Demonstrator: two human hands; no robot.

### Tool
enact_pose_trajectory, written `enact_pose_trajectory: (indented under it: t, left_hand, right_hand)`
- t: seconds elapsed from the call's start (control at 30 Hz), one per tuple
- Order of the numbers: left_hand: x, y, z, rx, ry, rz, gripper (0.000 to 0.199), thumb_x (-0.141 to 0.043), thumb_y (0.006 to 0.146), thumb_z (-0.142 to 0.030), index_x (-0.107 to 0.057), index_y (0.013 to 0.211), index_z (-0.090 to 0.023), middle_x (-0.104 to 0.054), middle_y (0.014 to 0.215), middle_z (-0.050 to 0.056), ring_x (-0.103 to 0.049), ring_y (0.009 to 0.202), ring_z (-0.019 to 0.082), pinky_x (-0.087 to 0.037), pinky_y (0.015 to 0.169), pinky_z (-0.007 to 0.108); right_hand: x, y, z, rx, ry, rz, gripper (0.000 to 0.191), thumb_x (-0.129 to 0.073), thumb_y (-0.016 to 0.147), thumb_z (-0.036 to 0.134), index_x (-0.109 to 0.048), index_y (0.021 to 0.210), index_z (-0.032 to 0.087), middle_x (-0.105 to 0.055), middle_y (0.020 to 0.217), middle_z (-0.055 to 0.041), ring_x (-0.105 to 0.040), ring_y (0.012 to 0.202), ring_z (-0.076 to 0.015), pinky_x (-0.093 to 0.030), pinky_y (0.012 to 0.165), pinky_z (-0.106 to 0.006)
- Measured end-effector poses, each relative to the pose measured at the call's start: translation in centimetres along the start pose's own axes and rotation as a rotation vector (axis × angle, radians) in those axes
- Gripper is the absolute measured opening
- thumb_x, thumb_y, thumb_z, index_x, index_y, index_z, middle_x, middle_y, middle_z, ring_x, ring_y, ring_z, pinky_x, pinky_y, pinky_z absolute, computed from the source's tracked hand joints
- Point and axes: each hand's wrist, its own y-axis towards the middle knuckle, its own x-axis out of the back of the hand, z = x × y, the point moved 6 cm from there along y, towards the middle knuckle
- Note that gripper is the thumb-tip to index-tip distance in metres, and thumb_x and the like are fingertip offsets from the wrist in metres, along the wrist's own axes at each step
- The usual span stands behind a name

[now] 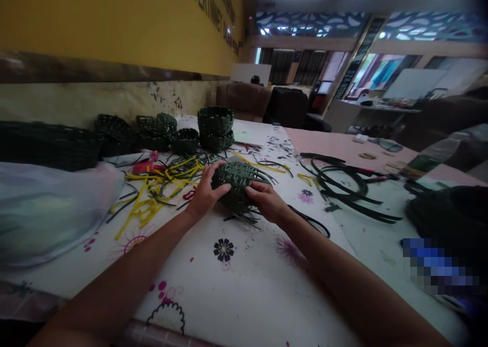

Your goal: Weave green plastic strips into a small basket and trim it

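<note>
A small dark green woven basket (237,185) with loose strip ends fanning out sits on the floral tablecloth (229,281). My left hand (208,189) grips its left side, and my right hand (266,200) presses on its right side. Both hands hold it just above or on the cloth; I cannot tell which. A tangle of yellow plastic strips (162,192) lies just left of my left hand. A thin dark strip (310,222) curves on the cloth to the right of my right wrist.
A stack of green woven baskets (215,128) and several others (152,133) stand along the far side. A coil of dark strips (339,184) lies to the right, and a large translucent plastic bag (46,210) lies at the left. A dark bulky object (446,215) sits at the right edge.
</note>
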Motion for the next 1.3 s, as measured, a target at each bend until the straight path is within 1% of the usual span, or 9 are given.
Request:
enact_pose_trajectory:
  t: [0.1, 0.23, 0.53, 0.6, 0.77, 0.9, 1.1, 1.2, 1.3]
  left_hand:
    - [0.0, -0.2, 0.0, 0.039, -0.042, -0.032, 0.060, -0.065, 0.079, -0.035, -0.051, 0.136, -0.025, -0.051, 0.138, 0.009, -0.049, 0.132, 0.030, -0.034, 0.119, 0.050]
    - [-0.3, -0.4, 0.1, 0.075, -0.063, -0.064, 0.057, -0.066, 0.076, -0.033, -0.052, 0.132, -0.026, -0.054, 0.134, 0.009, -0.050, 0.128, 0.030, -0.037, 0.116, 0.051]
    - [-0.6, -0.2, -0.3, 0.041, -0.011, -0.002, 0.058, -0.064, 0.076, -0.030, -0.047, 0.131, -0.024, -0.051, 0.134, 0.010, -0.048, 0.129, 0.030, -0.036, 0.116, 0.051]
    - [-0.6, -0.2, -0.3, 0.040, 0.011, 0.015, 0.059, -0.063, 0.076, -0.029, -0.045, 0.132, -0.023, -0.050, 0.135, 0.011, -0.048, 0.130, 0.030, -0.036, 0.116, 0.051]
    - [-0.7, -0.2, -0.3, 0.041, -0.013, 0.037, 0.058, -0.061, 0.077, -0.026, -0.042, 0.133, -0.023, -0.047, 0.138, 0.012, -0.045, 0.132, 0.030, -0.033, 0.118, 0.050]
    - [-0.7, -0.2, 0.1, 0.091, -0.080, 0.034, 0.061, -0.064, 0.076, -0.029, -0.043, 0.133, -0.021, -0.048, 0.136, 0.012, -0.045, 0.132, 0.031, -0.033, 0.117, 0.050]
    - [-0.6, 0.1, 0.8, 0.115, -0.158, 0.001, 0.063, -0.068, 0.072, -0.031, -0.046, 0.131, -0.022, -0.049, 0.135, 0.011, -0.046, 0.130, 0.031, -0.034, 0.116, 0.050]
    - [-0.7, 0.1, 0.9, 0.119, -0.185, 0.030, 0.066, -0.069, 0.071, -0.031, -0.044, 0.131, -0.022, -0.048, 0.136, 0.012, -0.045, 0.130, 0.032, -0.033, 0.117, 0.052]
    - [-0.8, 0.1, 0.8, 0.138, -0.208, 0.067, 0.069, -0.068, 0.069, -0.032, -0.041, 0.132, -0.022, -0.045, 0.137, 0.012, -0.043, 0.132, 0.033, -0.032, 0.117, 0.053]
  right_hand:
    - [-0.2, 0.1, -0.1, 0.017, -0.020, 0.031, 0.037, -0.088, 0.067, 0.049, -0.074, 0.082, 0.018, -0.071, 0.075, -0.0005, -0.061, 0.068, -0.0145, -0.051, 0.069, -0.028]
    - [0.0, 0.1, -0.1, 0.012, -0.039, 0.038, 0.035, -0.088, 0.067, 0.048, -0.076, 0.081, 0.018, -0.071, 0.074, -0.0010, -0.061, 0.068, -0.0145, -0.050, 0.069, -0.028]
    - [0.3, 0.0, -0.9, -0.016, 0.019, 0.041, 0.041, -0.091, 0.061, 0.047, -0.077, 0.086, 0.018, -0.073, 0.077, -0.0015, -0.064, 0.072, -0.0167, -0.050, 0.081, -0.034]
    - [0.5, 0.0, -1.1, -0.025, -0.004, 0.037, 0.042, -0.092, 0.060, 0.050, -0.076, 0.082, 0.018, -0.071, 0.073, -0.0006, -0.061, 0.071, -0.0153, -0.049, 0.077, -0.032]
    - [1.0, 0.2, -1.0, -0.064, -0.058, 0.039, 0.045, -0.093, 0.057, 0.053, -0.067, 0.061, 0.017, -0.059, 0.059, 0.0032, -0.049, 0.058, -0.0104, -0.041, 0.059, -0.025]
    - [0.8, 0.3, -0.4, -0.082, -0.064, 0.070, 0.048, -0.092, 0.059, 0.054, -0.062, 0.057, 0.017, -0.053, 0.054, 0.0044, -0.044, 0.053, -0.0090, -0.039, 0.054, -0.024]
    - [0.9, 0.2, -0.1, -0.094, -0.040, 0.081, 0.051, -0.091, 0.060, 0.058, -0.062, 0.064, 0.017, -0.057, 0.060, 0.0040, -0.050, 0.056, -0.0085, -0.043, 0.057, -0.022]
    - [0.9, 0.2, -0.2, -0.103, -0.029, 0.082, 0.048, -0.092, 0.058, 0.055, -0.068, 0.073, 0.017, -0.063, 0.067, 0.0022, -0.057, 0.064, -0.0106, -0.048, 0.062, -0.023]
    - [0.7, 0.1, -0.1, -0.091, -0.028, 0.106, 0.043, -0.091, 0.063, 0.051, -0.071, 0.081, 0.017, -0.068, 0.073, 0.0000, -0.063, 0.072, -0.0137, -0.052, 0.070, -0.027]
